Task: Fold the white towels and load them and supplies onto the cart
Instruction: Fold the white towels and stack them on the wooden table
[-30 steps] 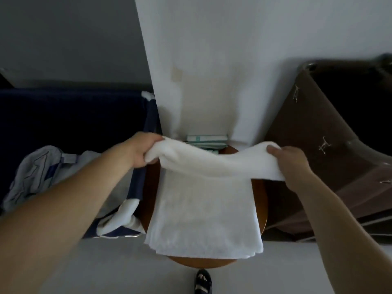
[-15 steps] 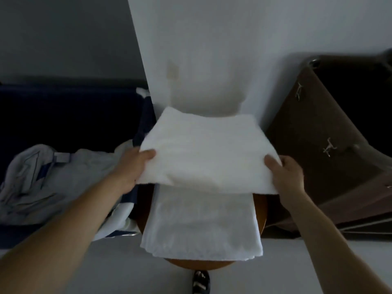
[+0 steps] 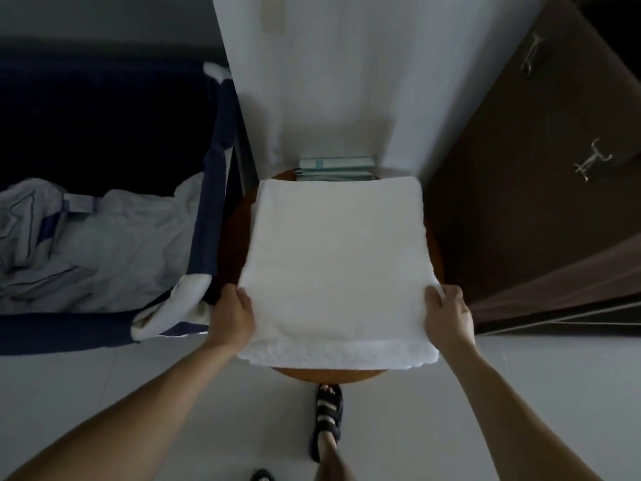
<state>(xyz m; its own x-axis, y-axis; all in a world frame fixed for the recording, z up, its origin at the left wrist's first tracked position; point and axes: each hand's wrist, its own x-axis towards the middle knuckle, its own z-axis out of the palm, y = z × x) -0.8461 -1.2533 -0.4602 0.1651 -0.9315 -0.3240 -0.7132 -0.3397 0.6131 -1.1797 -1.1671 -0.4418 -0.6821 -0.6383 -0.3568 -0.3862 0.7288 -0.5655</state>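
Towel (image 3: pixel 338 258) folded flat on the round table (image 3: pixel 329 374), my left hand (image 3: pixel 233 315) pinching its near corner, my right hand (image 3: pixel 450 315) pinching the other near corner, crumpled linen (image 3: pixel 86 244) beyond my left hand

Likely hotel or guest room, housekeeping corner, dim light. Left: navy fabric hamper (image 3: pixel 211 203) full of crumpled bed linen (image 3: pixel 104 244). Middle: round wooden table (image 3: pixel 329 374) against white wall (image 3: pixel 347 81), folded white towel (image 3: pixel 340 258) on it, teal-and-white packets (image 3: pixel 336 163) stacked at far edge. Right: brown wardrobe (image 3: pixel 520 203), metal handles (image 3: pixel 593 161). Pale floor (image 3: pixel 416 428).
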